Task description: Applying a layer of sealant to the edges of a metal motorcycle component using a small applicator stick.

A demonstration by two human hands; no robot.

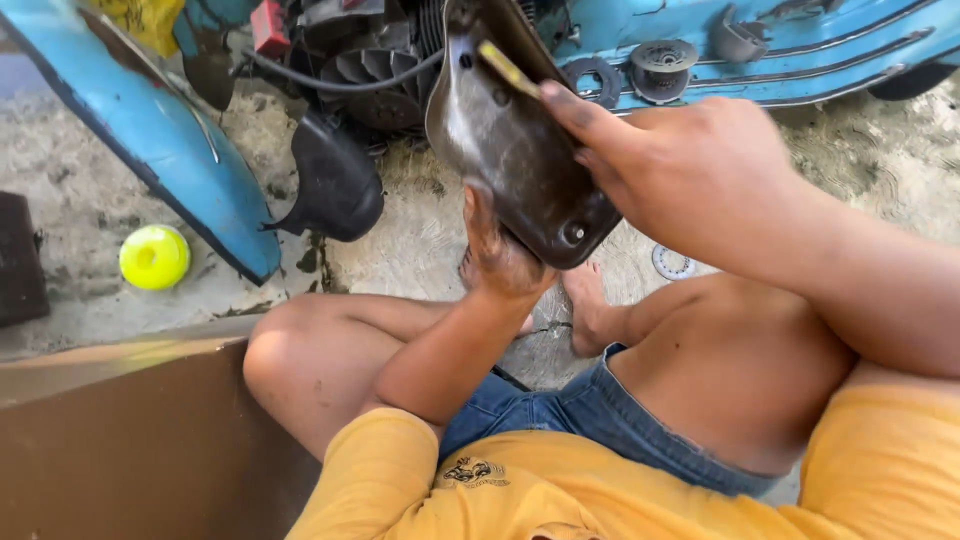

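While we sit on the concrete floor (pixel 420 240) beside the blue scooter body (pixel 170 150), we hold a dark, greasy metal cover (pixel 510 150) up between our 2 hands. Our left hand (pixel 500 255) closes its grip on the cover's lower edge from beneath. Our right hand (pixel 690 170) rests against the cover's right side, holding a thin yellowish strip (pixel 508 68) flat on its surface under the index finger. Near the floor at left lies a yellow-green round cap (pixel 154 257); a small ring (pixel 672 263) lies by our foot.
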